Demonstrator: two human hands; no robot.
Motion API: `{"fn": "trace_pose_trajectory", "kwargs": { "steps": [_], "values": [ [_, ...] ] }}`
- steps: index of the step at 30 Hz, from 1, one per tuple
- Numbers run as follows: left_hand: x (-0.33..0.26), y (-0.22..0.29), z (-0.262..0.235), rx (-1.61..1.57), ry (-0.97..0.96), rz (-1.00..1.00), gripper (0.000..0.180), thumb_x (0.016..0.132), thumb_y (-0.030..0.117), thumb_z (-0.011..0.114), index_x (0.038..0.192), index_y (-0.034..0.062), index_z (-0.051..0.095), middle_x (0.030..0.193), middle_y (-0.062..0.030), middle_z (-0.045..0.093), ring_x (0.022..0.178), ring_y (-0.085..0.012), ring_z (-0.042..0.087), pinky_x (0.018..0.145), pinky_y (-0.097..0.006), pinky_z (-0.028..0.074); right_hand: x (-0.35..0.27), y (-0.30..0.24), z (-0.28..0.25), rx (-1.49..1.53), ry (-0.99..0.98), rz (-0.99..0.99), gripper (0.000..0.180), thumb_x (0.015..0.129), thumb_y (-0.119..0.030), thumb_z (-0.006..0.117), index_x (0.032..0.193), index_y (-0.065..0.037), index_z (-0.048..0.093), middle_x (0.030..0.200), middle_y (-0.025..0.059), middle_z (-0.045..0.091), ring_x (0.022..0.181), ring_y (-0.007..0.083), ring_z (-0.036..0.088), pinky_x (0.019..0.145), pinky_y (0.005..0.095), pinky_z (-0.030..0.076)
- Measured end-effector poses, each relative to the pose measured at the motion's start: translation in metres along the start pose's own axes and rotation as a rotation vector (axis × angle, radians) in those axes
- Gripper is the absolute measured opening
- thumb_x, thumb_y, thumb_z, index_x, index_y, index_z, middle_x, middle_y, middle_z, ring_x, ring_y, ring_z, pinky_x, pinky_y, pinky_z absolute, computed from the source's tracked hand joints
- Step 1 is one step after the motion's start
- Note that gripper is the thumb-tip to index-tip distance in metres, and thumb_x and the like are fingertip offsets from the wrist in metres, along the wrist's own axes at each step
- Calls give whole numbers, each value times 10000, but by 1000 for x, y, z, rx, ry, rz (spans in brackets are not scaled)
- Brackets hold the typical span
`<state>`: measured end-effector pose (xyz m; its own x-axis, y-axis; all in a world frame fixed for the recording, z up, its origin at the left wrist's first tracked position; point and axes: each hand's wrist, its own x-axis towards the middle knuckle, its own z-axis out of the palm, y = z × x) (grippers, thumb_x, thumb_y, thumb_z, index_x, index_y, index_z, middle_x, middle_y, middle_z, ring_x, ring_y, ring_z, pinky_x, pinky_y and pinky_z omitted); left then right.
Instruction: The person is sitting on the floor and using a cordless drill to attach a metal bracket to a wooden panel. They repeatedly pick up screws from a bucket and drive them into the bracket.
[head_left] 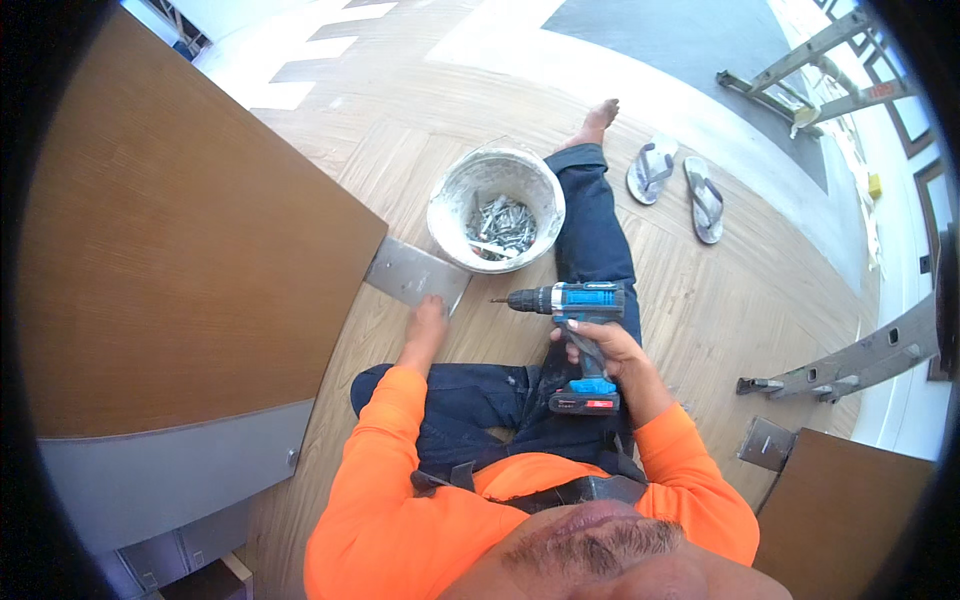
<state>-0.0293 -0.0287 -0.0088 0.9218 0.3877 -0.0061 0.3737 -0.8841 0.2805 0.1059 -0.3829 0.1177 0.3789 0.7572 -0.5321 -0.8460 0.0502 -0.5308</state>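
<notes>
My right hand (612, 348) is wrapped round the grip of a blue and black cordless drill (590, 300). The drill lies level over my lap, its bit pointing left. My left hand (428, 322) is closed at the near edge of a flat grey metal plate (412, 272), fingertips pressed together; whatever they pinch is too small to make out. The plate sticks out from the corner of a large brown wooden panel (200, 240). Just beyond the plate stands a white, stained bucket (447, 215) with many loose screws and bolts (502, 225) inside.
A pair of flip-flops (705, 200) lies right of my outstretched leg (600, 220). Ladder legs (850, 365) stand at the right, with another ladder (815, 55) farther off. A second brown panel (850, 510) with a metal plate (766, 444) is at the lower right.
</notes>
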Motion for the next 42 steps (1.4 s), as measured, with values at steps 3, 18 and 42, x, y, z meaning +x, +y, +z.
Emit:
{"fn": "trace_pose_trajectory", "kwargs": {
  "steps": [3,18,42],
  "values": [
    [5,10,-4,56,-52,-6,213,930,204,586,925,30,708,980,-221,685,891,-429,687,805,-523,554,-2,-1,-4,-9,21,2,301,933,-193,738,1167,-26,646,1015,142,740,660,164,666,586,299,568],
    [1,9,-10,-24,15,-91,219,913,159,587,904,-11,725,963,-239,691,914,-421,680,816,-501,551,1,-2,-3,-43,38,12,306,948,-197,725,1179,-14,642,1020,137,739,664,159,666,600,300,578],
    [4,-7,8,-197,-12,-49,167,910,166,659,981,66,773,1003,-189,685,991,-404,660,896,-468,530,-2,-1,-3,2,-1,-16,296,925,-169,734,1158,-16,635,986,132,747,656,197,674,586,322,565]
  ]
}}
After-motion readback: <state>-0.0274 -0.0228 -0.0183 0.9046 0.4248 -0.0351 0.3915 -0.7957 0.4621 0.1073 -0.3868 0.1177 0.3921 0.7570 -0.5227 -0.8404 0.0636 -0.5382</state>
